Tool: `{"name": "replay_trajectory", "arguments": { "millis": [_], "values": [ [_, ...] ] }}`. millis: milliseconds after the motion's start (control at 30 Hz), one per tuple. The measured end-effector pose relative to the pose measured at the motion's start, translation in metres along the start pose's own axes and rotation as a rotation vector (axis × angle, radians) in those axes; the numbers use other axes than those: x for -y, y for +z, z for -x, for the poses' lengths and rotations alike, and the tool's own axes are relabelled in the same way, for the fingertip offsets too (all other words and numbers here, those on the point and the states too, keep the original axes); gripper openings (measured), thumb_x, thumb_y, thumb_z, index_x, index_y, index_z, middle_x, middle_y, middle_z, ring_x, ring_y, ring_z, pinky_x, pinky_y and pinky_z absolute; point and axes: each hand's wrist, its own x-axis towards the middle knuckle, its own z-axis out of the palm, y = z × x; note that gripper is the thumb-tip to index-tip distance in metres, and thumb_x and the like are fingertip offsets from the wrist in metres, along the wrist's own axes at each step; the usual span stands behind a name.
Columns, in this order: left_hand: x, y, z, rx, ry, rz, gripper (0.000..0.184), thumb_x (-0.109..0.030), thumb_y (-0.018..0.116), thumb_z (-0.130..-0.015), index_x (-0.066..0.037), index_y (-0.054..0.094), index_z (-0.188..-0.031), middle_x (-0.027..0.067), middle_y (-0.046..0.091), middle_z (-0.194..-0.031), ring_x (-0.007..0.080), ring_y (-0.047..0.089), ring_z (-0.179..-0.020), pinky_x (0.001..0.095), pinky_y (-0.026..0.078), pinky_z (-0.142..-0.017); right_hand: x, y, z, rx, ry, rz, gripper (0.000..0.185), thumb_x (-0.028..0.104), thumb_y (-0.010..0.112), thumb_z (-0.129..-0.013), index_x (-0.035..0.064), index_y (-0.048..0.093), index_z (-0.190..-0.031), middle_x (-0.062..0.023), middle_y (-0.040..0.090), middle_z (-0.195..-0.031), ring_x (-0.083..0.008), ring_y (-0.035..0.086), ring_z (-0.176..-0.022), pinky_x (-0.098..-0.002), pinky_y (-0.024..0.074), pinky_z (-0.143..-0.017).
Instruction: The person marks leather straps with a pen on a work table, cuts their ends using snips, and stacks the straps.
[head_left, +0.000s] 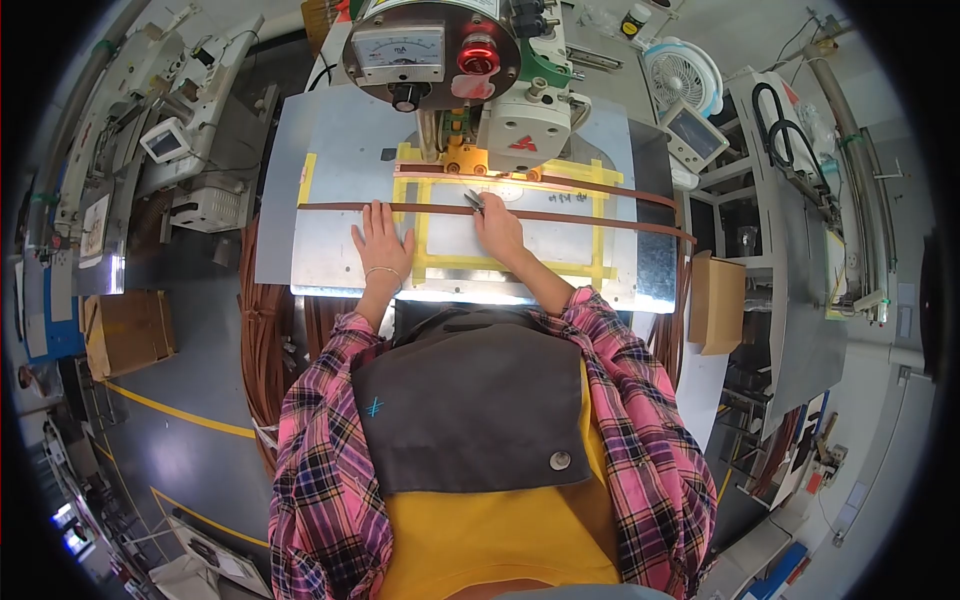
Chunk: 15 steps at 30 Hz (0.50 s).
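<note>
A long brown strip (pixel 570 216) lies across the metal work plate (pixel 340 270), running off its right edge. My left hand (pixel 383 248) rests flat with fingers spread, its fingertips at the strip near the left end. Closed around a small pair of metal thread snips (pixel 473 201), my right hand (pixel 500 232) is over the same strip, right of the middle. The snips' blades point up and left; their handles are hidden in the hand. Farther back, a second brown strip (pixel 625 194) passes beneath the machine head (pixel 525 130).
The machine carries a dial meter (pixel 400 47) and a lit red button (pixel 478 55). Yellow tape (pixel 420 250) frames part of the plate. Bundles of brown strips (pixel 265 330) hang at the left. A fan (pixel 683 78) and a control screen (pixel 694 133) stand at the right.
</note>
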Motion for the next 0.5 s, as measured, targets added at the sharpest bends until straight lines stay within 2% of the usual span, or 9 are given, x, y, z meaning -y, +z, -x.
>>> {"name": "replay_trajectory", "arguments": {
  "millis": [400,500],
  "values": [
    [-0.0015,-0.0013,-0.0024,0.017,-0.005,0.017,0.066,-0.039,0.046,-0.088,-0.001,0.029,-0.139,0.0131,0.023,-0.148,0.0268,0.015,-0.139,0.0518,0.011,-0.110,-0.0010,0.0011,-0.0011,-0.005,-0.002,0.002,0.037,0.019,0.054,-0.085,0.0051,0.044,-0.119,-0.0173,0.055,-0.113,-0.0362,0.060,-0.088,-0.0452,0.0480,-0.075],
    [-0.0018,-0.0013,-0.0013,0.016,-0.006,0.023,0.066,-0.039,0.046,-0.088,-0.001,0.029,-0.140,0.0132,0.023,-0.148,0.0268,0.015,-0.139,0.0519,0.011,-0.110,-0.0038,0.0045,-0.0016,-0.044,-0.031,0.019,0.033,0.018,0.054,-0.086,0.0073,0.043,-0.115,-0.0164,0.055,-0.106,-0.0372,0.060,-0.083,-0.0464,0.0492,-0.070]
  ]
}}
